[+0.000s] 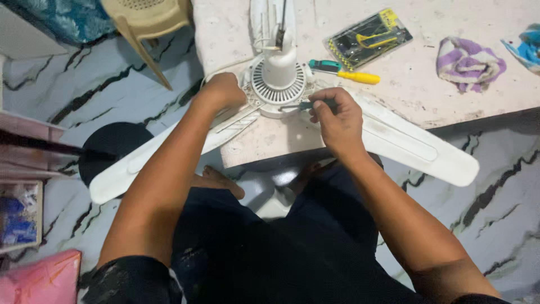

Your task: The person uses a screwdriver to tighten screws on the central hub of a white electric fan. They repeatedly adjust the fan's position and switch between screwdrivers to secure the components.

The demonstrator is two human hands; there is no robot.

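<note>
Two hands working at white ceiling fan (279,79) lying on counter (427,95): left hand (224,90) gripping its motor housing rim, right hand (336,119) closing around small screwdriver (296,106).

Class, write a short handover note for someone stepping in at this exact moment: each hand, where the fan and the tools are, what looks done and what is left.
Left hand: closed on the rim of the white ceiling fan, steadying its motor housing on the table.
Right hand: grips a small screwdriver, tip at the housing's near rim.
Tools: a spare green-and-yellow screwdriver lies right of the motor; a tool kit case lies behind it; a purple-and-white cloth sits farther right.
Done: fan laid flat on the table, blades overhanging the edge.
Left: blades still attached; which screws are already out cannot be told.
</note>
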